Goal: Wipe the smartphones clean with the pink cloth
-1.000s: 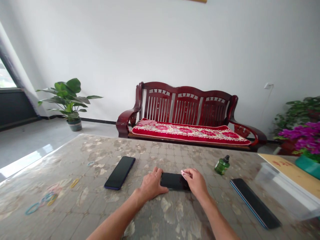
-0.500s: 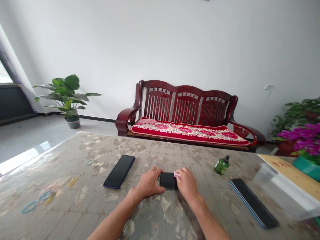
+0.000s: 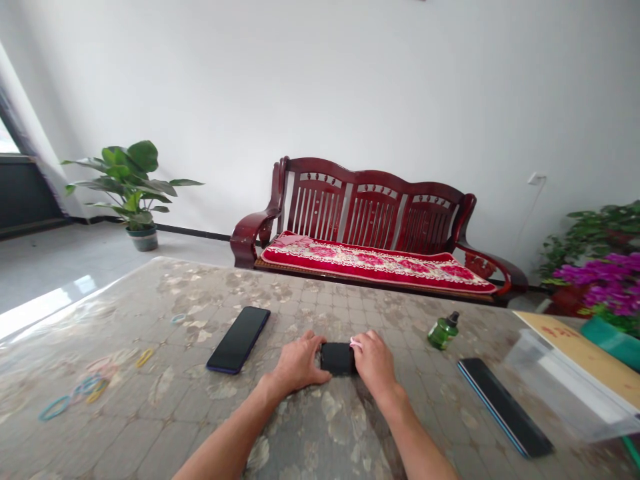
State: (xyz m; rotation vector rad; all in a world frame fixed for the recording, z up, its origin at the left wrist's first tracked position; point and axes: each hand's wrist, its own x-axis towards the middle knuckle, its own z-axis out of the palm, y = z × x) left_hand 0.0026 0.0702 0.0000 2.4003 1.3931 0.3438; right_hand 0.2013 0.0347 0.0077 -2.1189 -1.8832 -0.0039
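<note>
At the far left we saw a potted plant [image 3: 136,190] standing on the pale floor [image 3: 70,263], beyond the patterned tabletop [image 3: 185,427]. On the tabletop's left part lay a loose group of coloured bands [image 3: 89,388], with a yellow band [image 3: 144,358] just beside them and a small pale blue band [image 3: 178,319] farther back. Next came a dark phone with a blue edge [image 3: 239,340], lying face up and slanted, apart from our hands. Our left hand [image 3: 300,362] rested on the tabletop, its grip closed on the left end of a black phone [image 3: 337,359], thumb on the near side and fingers on the far side. That phone lay crosswise between our two hands, and our right hand [image 3: 374,362] covered its right part, with a pinkish cloth [image 3: 356,343] pinched in its grip. Behind the tabletop stood a red-brown wooden sofa [image 3: 373,203] with a red flowered cover [image 3: 375,260]. Farther right we had a green bottle [image 3: 443,332] standing upright, then another phone [image 3: 505,407] lying slanted beside a clear plastic box [image 3: 565,393], and purple flowers [image 3: 607,283] at the edge.
</note>
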